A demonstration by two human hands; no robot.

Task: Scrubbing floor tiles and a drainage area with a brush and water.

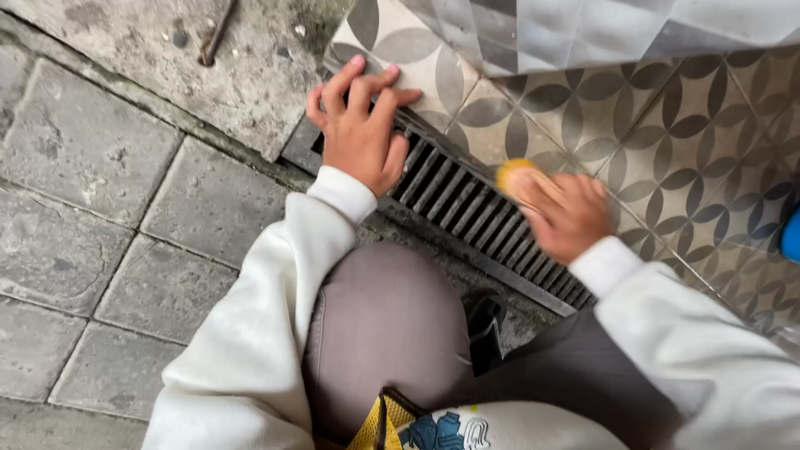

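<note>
two hands: both bare, in white sleeves, seen from above over a bent knee in grey trousers.
left hand: flat, fingers spread apart, pressed palm down on the far-left end of the drain grate, fingertips reaching onto the patterned tile; it holds nothing.
right hand: blurred by motion, fingers closed down over a yellow sponge, pushing it onto the surface.
yellow sponge: only its far-left end peeks out beyond the fingers, at the far edge of the grate where it meets the tile, right of the left hand and well apart from it.
drain grate: long dark slotted metal strip, running from far left to near right between paving and tile.
how the sponge likely handles: light, soft, squashy, probably wet and a little slippery; best gripped over its back, thumb and fingers on the long sides.
patterned tile: grey and cream circles, far and right.
stone paving: rough grey slabs, left.
blue object: at the right edge, too cropped to identify.
</note>
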